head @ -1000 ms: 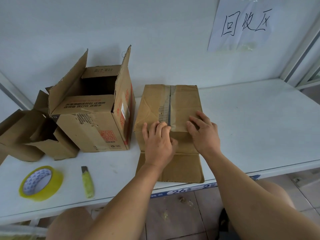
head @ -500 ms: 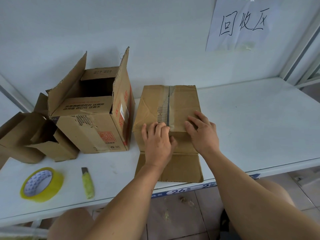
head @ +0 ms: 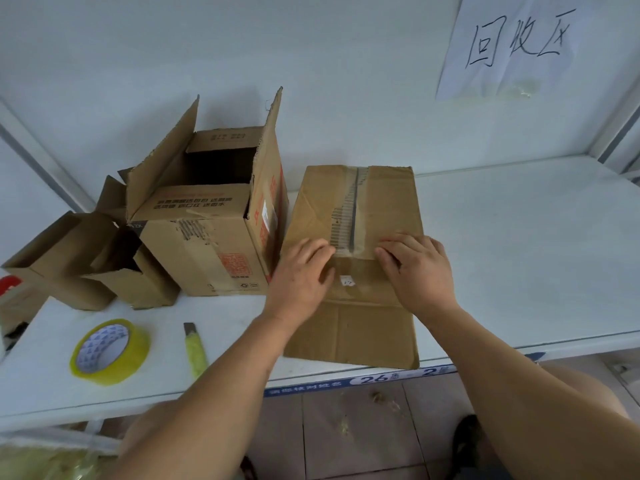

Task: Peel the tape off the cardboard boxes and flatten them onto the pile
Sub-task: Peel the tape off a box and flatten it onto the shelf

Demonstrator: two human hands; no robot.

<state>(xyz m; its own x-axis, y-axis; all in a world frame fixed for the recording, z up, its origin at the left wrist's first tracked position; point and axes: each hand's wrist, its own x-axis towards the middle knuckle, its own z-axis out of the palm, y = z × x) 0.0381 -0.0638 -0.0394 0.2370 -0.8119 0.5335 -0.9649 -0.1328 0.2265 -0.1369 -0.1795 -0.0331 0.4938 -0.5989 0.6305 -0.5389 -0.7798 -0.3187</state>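
On the white shelf (head: 519,237), from left to right: 2 small open boxes (head: 69,261), 1 tall open box (head: 207,237), then the sealed box (head: 356,237) just beside it. The left hand (head: 299,271) and right hand (head: 419,268) rest on its near top edge, fingers together and a little bent. The tape strip (head: 351,216) lies between both hands, equally near, its long axis going away toward the wall. It looks torn; perhaps no end is lifted.
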